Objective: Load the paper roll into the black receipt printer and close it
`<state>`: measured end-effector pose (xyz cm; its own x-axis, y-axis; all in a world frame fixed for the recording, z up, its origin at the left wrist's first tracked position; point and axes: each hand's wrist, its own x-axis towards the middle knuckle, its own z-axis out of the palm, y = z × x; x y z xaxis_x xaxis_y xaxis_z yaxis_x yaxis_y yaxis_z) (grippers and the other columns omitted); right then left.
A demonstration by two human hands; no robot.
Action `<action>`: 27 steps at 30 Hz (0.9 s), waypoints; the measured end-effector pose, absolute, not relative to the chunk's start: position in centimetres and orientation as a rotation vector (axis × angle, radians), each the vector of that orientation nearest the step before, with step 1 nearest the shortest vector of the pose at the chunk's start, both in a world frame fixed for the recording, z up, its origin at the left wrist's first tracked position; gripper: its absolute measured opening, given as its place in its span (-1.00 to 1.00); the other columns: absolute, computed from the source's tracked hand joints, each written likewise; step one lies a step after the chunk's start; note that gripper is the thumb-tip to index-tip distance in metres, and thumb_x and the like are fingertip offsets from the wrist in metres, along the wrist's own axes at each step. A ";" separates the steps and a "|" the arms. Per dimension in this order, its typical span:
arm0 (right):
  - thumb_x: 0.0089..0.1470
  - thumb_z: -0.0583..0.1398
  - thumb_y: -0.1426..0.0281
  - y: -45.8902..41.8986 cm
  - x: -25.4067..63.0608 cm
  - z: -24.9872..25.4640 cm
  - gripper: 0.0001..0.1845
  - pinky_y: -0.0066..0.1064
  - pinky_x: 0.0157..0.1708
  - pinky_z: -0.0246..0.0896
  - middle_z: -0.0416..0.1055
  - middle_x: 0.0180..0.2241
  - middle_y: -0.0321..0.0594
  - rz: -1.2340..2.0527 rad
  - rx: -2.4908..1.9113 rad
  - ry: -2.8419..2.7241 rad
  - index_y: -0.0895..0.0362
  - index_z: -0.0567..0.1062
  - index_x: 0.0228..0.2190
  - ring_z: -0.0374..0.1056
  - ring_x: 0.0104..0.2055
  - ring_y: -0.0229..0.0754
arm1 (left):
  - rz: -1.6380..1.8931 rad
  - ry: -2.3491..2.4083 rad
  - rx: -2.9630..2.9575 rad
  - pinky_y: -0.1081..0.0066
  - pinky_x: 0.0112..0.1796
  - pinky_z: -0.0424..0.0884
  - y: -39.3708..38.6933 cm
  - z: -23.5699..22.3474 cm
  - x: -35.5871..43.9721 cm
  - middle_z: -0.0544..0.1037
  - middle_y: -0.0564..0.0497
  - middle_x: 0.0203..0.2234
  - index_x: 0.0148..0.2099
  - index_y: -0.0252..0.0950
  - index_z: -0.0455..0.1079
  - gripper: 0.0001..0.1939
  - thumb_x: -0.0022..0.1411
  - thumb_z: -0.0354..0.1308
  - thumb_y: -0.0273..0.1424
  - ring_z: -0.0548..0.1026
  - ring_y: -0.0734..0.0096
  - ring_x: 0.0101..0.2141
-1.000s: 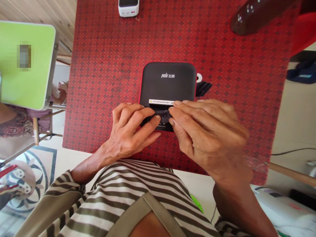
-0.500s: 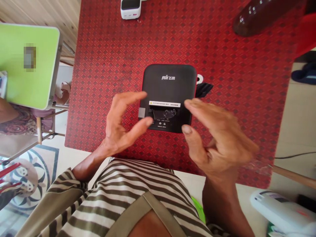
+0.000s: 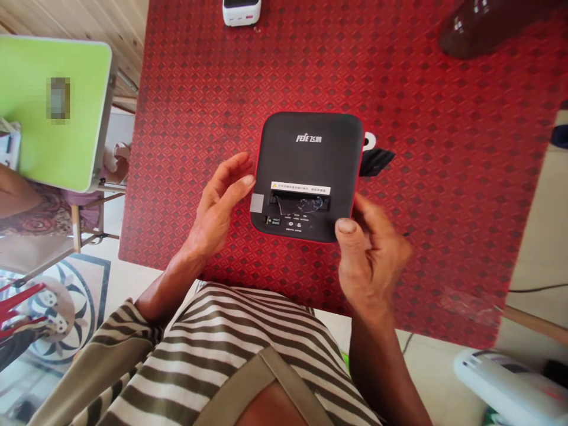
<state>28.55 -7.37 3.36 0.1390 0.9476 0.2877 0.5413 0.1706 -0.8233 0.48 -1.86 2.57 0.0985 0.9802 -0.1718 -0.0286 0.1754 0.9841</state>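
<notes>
A black box-shaped device [image 3: 310, 154] with a red base and white lettering lies on a red patterned tablecloth [image 3: 199, 89]. Its near face has a slot [image 3: 299, 204] with crumpled clear film in it, a white warning strip above, and a grey sticker [image 3: 257, 202] at the left. My left hand [image 3: 217, 213] lies against the device's left edge with its fingers stretched out. My right hand [image 3: 373, 260] grips the near right corner, thumb on top and fingers curled along the right side.
A black flat piece [image 3: 376, 161] pokes out behind the device's right side. A small white gadget [image 3: 242, 10] sits at the far edge, a dark glossy object [image 3: 488, 23] at the far right. A green table [image 3: 48, 106] stands left, a white appliance [image 3: 510, 378] at the lower right.
Both hands have left the slot, where they were pinching the film. The left hand went to the device's left edge and the right dropped to its near right corner.
</notes>
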 end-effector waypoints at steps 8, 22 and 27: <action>0.75 0.24 -0.14 -8.0 28.7 3.3 -0.35 0.08 0.13 0.83 0.87 0.24 0.00 0.507 -1.405 -1.669 -0.02 0.75 0.47 0.85 0.18 0.21 | 1.067 1.182 1.127 -0.30 0.41 0.79 -4.5 4.4 0.9 0.85 -0.11 0.42 0.57 0.05 0.69 -0.32 0.62 0.53 0.20 0.79 -0.30 0.47; 0.77 0.21 -0.07 -8.4 28.5 3.1 -0.39 0.15 0.20 0.79 0.82 0.25 0.02 0.499 -1.432 -1.692 -0.05 0.70 0.51 0.80 0.22 0.26 | 0.939 1.255 1.263 -0.18 0.27 0.83 -3.9 5.6 1.2 0.81 -0.05 0.44 0.50 0.05 0.55 -0.53 0.66 0.35 -0.17 0.77 -0.17 0.44; 0.75 0.23 -0.08 -8.5 28.4 2.6 -0.38 0.23 0.27 0.80 0.83 0.29 0.02 0.513 -1.427 -1.667 -0.06 0.70 0.52 0.81 0.26 0.29 | 0.975 1.275 1.159 -0.08 0.29 0.79 -4.0 6.4 2.3 0.83 -0.10 0.39 0.45 -0.04 0.54 -0.54 0.58 0.32 -0.28 0.76 -0.10 0.45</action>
<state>28.44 -8.53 2.60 0.0234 0.9406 0.3388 0.5875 0.2612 -0.7659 2.28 -4.01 6.40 0.0815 0.9788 -0.1877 0.0753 0.1817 0.9805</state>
